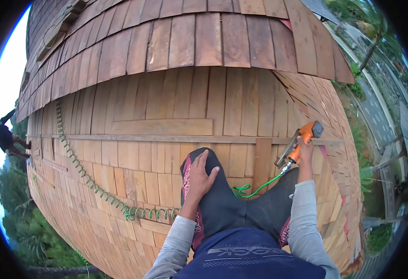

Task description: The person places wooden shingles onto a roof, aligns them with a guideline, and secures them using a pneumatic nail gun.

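Note:
My right hand (305, 151) is wrapped round the handle of an orange and black air nailer (312, 129), held beside my right knee. From the fitting at its handle a green air hose (265, 185) runs down between my legs. My left hand (200, 173) lies flat on my left knee, fingers stretched out and nothing in them. Under me are light wooden shingles (134, 156) laid in rows. A narrow wooden batten (166, 138) crosses them just ahead of my knees, and a loose-looking board (162, 127) lies along its far side.
Darker shingles (176, 42) overhang ahead. The coiled green hose (73, 160) trails across the roof on my left. Another person (9, 137) stands at the far left edge. On the right the roof drops off toward a paved road (376, 111) and plants.

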`<state>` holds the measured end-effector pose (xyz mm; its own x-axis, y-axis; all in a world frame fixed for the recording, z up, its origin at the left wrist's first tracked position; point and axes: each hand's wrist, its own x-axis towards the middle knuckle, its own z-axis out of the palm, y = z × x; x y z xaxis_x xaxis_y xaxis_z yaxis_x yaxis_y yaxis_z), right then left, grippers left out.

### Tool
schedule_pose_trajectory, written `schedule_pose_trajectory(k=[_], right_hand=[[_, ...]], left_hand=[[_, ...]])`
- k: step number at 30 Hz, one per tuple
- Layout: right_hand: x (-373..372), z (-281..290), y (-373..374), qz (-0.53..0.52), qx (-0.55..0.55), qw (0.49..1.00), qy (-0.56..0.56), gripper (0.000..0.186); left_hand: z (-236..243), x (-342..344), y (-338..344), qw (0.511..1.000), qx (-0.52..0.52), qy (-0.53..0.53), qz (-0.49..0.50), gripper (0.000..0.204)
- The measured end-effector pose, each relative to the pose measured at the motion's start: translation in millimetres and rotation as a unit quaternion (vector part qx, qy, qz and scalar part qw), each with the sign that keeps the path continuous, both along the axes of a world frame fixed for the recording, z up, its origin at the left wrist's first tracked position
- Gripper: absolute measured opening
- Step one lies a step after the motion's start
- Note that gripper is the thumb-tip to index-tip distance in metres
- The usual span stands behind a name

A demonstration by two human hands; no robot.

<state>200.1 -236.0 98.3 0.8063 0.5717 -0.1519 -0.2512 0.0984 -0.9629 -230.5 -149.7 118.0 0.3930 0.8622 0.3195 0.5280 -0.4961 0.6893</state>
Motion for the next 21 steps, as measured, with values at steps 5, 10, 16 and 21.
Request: schedule_pose_trajectory(k=[5,10,16,21], right_hand=[[-31,-29,-70,-0.122,0.009,0.992,-0.010,0.033],[-28,-60,-106,-0.171,0.008,0.985,-0.025,0.035],[-44,-55,-104,-0.196,0.020,0.980,0.036,0.039],[-53,-50,-106,-0.174,0.026,0.984,0.029,0.043]], left_hand=[[-12,-2,-6,0.997,-0.049,-0.051,-0.004,0.071],[-30,-16,1,0.946,-0.095,-0.295,0.090,0.061],[-42,-43,0,0.955,-0.138,-0.240,0.108,0.067],[-6,-14,-9,0.980,-0.031,0.198,-0.012,0.083]])
